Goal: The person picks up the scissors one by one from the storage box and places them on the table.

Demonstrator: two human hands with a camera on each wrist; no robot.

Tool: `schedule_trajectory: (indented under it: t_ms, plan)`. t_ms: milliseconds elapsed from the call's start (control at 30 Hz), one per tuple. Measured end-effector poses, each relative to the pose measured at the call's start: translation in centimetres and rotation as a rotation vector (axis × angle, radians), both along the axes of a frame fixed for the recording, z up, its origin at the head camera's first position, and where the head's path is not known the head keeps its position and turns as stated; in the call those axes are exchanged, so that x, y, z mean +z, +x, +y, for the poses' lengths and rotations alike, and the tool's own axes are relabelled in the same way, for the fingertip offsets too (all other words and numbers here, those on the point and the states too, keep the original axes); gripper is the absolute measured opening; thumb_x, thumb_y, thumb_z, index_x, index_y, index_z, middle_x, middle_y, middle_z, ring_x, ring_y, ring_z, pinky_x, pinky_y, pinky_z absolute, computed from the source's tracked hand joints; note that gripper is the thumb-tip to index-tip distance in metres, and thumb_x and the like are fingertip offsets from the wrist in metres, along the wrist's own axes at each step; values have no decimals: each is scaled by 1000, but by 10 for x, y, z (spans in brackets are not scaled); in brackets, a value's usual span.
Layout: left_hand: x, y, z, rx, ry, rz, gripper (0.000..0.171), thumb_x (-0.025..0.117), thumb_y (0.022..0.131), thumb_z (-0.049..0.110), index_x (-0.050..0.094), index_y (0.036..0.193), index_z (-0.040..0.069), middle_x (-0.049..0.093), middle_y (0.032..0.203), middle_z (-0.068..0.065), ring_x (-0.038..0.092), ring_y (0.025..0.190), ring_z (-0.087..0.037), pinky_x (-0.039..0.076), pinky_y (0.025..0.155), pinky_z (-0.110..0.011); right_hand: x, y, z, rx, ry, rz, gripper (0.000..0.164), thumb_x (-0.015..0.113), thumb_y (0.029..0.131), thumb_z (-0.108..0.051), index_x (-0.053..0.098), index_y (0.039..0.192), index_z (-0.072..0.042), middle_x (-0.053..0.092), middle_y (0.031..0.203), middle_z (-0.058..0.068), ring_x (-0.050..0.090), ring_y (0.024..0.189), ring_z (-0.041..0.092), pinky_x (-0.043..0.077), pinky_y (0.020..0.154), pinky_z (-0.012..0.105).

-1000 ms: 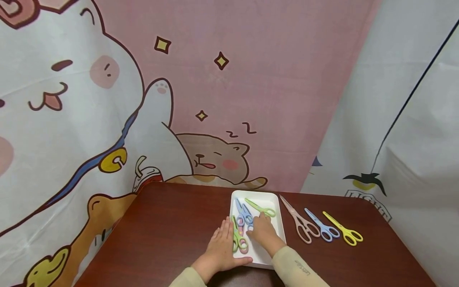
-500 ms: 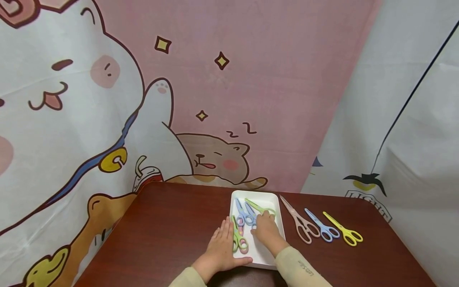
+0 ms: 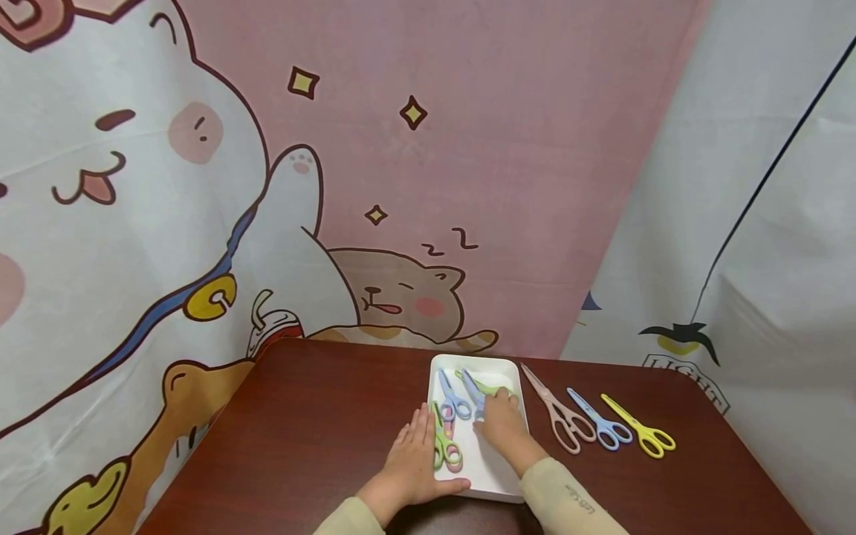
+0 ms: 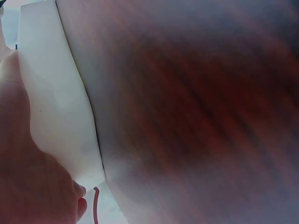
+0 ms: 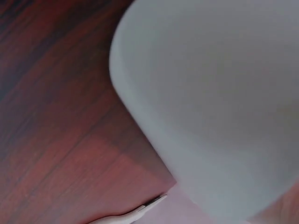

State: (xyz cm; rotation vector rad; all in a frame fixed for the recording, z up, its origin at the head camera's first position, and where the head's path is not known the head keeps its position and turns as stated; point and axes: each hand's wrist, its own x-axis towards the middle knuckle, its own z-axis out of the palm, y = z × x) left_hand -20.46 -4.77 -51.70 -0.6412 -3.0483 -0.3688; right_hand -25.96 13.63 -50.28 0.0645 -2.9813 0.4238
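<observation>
A white tray stands on the table with several scissors inside. Against its left wall my left hand lies with straight fingers, the thumb along the near edge; the left wrist view shows that hand touching the tray wall. Over the tray's right half, my right hand grips blue scissors by the handles, which the fingers mostly hide. Green scissors lie partly beneath these. To their left are other blue scissors, then green scissors overlapping pink ones.
Right of the tray, pink scissors, blue scissors and yellow scissors lie in a row on the brown table. A cartoon-printed cloth hangs behind the table. The right wrist view shows the tray's rounded corner.
My right hand has shifted right inside the tray, drawing the blue scissors away from the other blue pair and over the green ones. My left hand stays put.
</observation>
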Motion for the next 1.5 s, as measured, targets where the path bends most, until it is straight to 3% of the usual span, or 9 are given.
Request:
schedule_trajectory:
  t_ms: [500, 800, 1100, 1500]
  plan:
    - [-1, 0, -1, -1, 8, 9, 127, 48, 65, 87, 20, 148, -4, 16, 156, -22, 21, 143, -32, 27, 113, -44, 4, -1, 9, 38, -86, 69, 59, 78, 77, -25, 56, 123, 5, 50, 113, 21, 47, 104, 37, 48, 85, 50]
    - [-15, -4, -1, -10, 28, 64, 129, 42, 63, 92, 22, 148, -4, 16, 156, -22, 22, 143, -31, 28, 112, -44, 6, -1, 19, 62, -119, 145, 58, 78, 76, -25, 58, 123, 3, 52, 114, 21, 49, 102, 38, 47, 84, 49]
    - [-13, -3, -1, -12, 24, 51, 129, 45, 64, 90, 21, 148, -4, 17, 155, -23, 21, 143, -33, 28, 113, -45, 13, 3, 31, 94, -213, 190, 57, 78, 76, -22, 57, 124, 1, 51, 119, 23, 48, 107, 39, 43, 89, 51]
    - [-16, -4, 0, -2, 26, 55, 131, 43, 61, 92, 20, 148, -3, 16, 156, -21, 20, 144, -30, 27, 113, -43, 13, 8, 48, 128, -243, 286, 57, 80, 73, -18, 59, 122, 3, 53, 116, 24, 49, 109, 41, 41, 93, 53]
